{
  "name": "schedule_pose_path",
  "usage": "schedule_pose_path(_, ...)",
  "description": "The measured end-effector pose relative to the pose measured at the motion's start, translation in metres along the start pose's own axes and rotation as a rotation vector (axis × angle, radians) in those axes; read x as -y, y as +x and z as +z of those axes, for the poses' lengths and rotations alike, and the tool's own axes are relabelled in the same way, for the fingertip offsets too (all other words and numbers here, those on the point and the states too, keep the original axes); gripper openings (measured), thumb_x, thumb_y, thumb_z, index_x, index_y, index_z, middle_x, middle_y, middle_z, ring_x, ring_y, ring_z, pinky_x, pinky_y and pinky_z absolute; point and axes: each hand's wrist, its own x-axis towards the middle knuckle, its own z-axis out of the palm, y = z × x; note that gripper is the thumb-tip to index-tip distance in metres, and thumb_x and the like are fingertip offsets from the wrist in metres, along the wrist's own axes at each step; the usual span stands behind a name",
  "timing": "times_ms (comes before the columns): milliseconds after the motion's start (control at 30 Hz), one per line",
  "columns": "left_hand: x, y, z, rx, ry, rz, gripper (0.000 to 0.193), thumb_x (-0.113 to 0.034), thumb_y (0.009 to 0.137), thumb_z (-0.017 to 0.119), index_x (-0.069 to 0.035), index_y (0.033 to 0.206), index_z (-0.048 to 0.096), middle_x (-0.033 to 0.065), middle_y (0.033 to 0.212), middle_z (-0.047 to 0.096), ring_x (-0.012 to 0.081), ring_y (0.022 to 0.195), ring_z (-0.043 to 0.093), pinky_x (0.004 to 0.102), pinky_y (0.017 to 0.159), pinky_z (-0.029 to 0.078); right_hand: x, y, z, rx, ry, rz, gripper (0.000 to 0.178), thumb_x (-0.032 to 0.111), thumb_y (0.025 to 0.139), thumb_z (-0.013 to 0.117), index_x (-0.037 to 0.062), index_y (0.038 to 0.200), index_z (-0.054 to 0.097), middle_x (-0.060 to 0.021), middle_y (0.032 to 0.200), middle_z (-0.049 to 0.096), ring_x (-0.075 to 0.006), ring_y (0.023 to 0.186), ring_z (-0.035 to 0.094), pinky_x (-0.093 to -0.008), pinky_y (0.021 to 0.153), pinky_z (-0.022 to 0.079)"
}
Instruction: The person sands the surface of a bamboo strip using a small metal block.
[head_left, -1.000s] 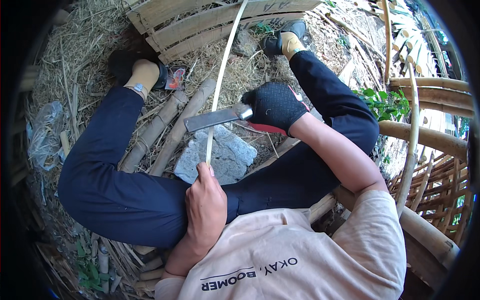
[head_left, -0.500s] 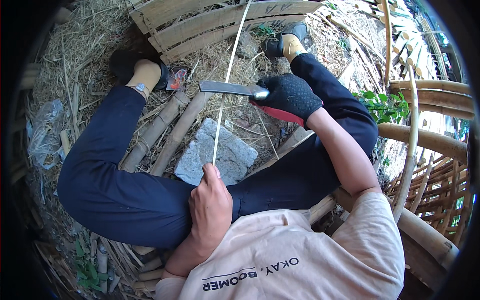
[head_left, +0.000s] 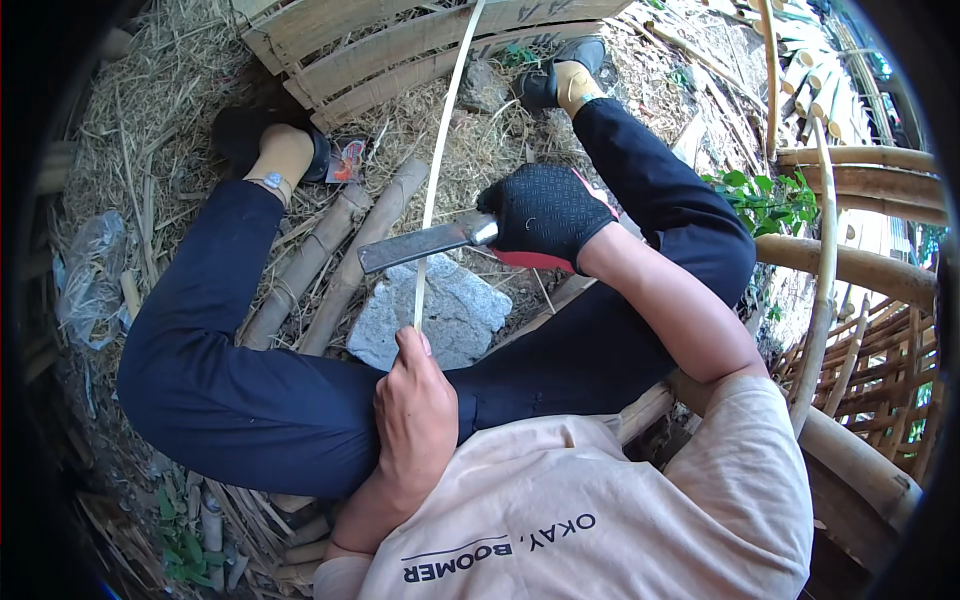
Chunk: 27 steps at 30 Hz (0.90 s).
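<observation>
My bare left hand (head_left: 418,405) is closed around the near end of a long, thin bamboo strip (head_left: 437,160), thumb uppermost, close to my lap. From there the strip runs away from me, over a grey stone (head_left: 460,310) and up past the top edge. In a black and red glove, my right hand (head_left: 548,218) grips the handle of a broad-bladed knife (head_left: 425,244). The blade points left and crosses over the strip, just above the stone's far edge. Whether the blade touches the strip I cannot tell.
Two bamboo poles (head_left: 365,240) lie left of the stone, between my legs. A slatted wooden crate (head_left: 400,70) stands ahead. Clear plastic (head_left: 95,280) lies at the left. To the right are a bamboo frame (head_left: 870,270), a woven basket (head_left: 880,390) and a leafy plant (head_left: 765,205).
My right hand has drawn the knife nearer to me and slightly left along the strip, tilting the blade tip downward. My left hand keeps its hold, almost in the same place.
</observation>
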Motion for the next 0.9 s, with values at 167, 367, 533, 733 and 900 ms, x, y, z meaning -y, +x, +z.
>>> schedule_pose_path(167,0.001,0.001,-0.002,0.001,0.005,0.002,0.01,-0.009,0.104,0.044,0.0,0.1,0.044,0.0273,0.074,0.063,0.0449,0.068,0.065,0.0518,0.056,0.051,-0.007,0.007,0.006,-0.071,-0.023,-0.045,0.021,0.027,0.074,0.07,0.0094,0.085,0.073,-0.0193,0.075,0.069,-0.0394,0.075,0.069,-0.0474,0.071,0.055)
schedule_pose_path(367,0.003,0.002,-0.001,-0.014,-0.024,0.012,0.01,-0.008,0.103,0.044,0.001,0.1,0.044,0.0277,0.075,0.063,0.0453,0.068,0.065,0.052,0.057,0.051,-0.01,0.01,0.005,-0.087,-0.054,-0.026,0.02,0.025,0.075,0.068,0.0113,0.088,0.074,-0.0179,0.079,0.071,-0.0375,0.079,0.07,-0.0465,0.074,0.056)
schedule_pose_path(533,0.003,-0.001,-0.002,-0.025,-0.098,0.012,0.01,-0.007,0.103,0.044,0.002,0.099,0.046,0.0296,0.073,0.06,0.0482,0.07,0.062,0.0548,0.057,0.045,-0.055,0.02,-0.007,-0.256,-0.06,0.231,0.023,0.026,0.077,0.065,0.0146,0.094,0.077,-0.0152,0.085,0.073,-0.0347,0.083,0.072,-0.0444,0.078,0.057)
schedule_pose_path(733,0.002,0.001,-0.003,-0.001,-0.101,-0.01,0.008,-0.006,0.101,0.045,0.002,0.101,0.048,0.0305,0.073,0.059,0.0488,0.071,0.061,0.0562,0.059,0.043,-0.066,0.012,-0.018,-0.265,-0.062,0.281,0.031,0.04,0.086,0.065,0.0144,0.102,0.075,-0.017,0.095,0.073,-0.0347,0.091,0.071,-0.0436,0.084,0.055)
schedule_pose_path(900,0.008,0.004,-0.003,-0.03,-0.316,0.008,0.012,-0.007,0.103,0.043,0.002,0.1,0.052,0.028,0.075,0.06,0.0488,0.071,0.061,0.0535,0.06,0.043,-0.037,0.004,-0.003,-0.135,0.032,0.067,0.034,0.045,0.087,0.066,0.013,0.099,0.073,-0.0179,0.089,0.072,-0.0377,0.088,0.07,-0.0476,0.081,0.055)
